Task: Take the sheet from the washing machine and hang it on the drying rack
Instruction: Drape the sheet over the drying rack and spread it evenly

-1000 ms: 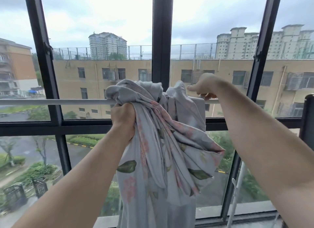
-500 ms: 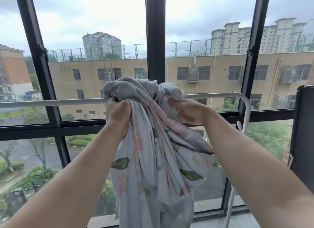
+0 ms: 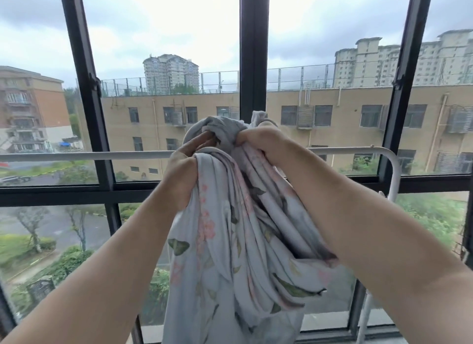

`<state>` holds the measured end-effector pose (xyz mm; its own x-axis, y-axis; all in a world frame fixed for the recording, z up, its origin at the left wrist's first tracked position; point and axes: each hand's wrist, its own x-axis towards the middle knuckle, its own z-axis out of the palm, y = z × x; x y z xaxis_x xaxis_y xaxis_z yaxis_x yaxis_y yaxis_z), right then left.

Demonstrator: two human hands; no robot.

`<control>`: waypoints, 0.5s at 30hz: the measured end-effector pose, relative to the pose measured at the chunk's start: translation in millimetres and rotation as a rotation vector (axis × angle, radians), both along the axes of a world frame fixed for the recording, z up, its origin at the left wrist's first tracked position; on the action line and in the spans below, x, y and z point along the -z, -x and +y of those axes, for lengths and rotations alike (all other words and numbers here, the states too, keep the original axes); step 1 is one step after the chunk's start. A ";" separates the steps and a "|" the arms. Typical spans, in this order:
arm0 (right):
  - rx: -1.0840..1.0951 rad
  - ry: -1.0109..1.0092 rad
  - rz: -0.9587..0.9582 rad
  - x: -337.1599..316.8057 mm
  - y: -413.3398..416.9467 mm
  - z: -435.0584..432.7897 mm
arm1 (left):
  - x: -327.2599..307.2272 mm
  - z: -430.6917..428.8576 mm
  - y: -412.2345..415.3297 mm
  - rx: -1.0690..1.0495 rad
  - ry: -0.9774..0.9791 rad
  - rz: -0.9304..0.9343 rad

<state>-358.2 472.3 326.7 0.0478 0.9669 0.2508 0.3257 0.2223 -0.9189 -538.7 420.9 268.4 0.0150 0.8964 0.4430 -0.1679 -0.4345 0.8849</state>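
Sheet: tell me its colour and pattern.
The sheet is pale grey-blue with pink flowers and green leaves, clearest in the head view.

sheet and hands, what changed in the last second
The right hand came back from beyond the rail and took hold of the sheet at its bunched top beside the left hand. The left hand kept its grip; the sheet still hangs bunched at the rail.

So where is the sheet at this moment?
Head view, centre frame: the sheet is bunched between the left hand and right hand, both gripping its top at the white rack bar, the rest hanging down before the window.
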 end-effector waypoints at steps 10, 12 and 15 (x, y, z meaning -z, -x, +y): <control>-0.367 0.084 0.533 -64.8 -22.7 54.3 | -11.3 1.9 51.5 -0.438 0.204 -0.274; -0.277 0.015 0.337 -59.7 -18.2 70.2 | -7.0 1.2 52.3 -0.451 0.229 -0.284; 0.062 0.090 -0.393 -46.9 -12.3 63.2 | 0.6 0.6 47.3 -0.455 0.243 -0.297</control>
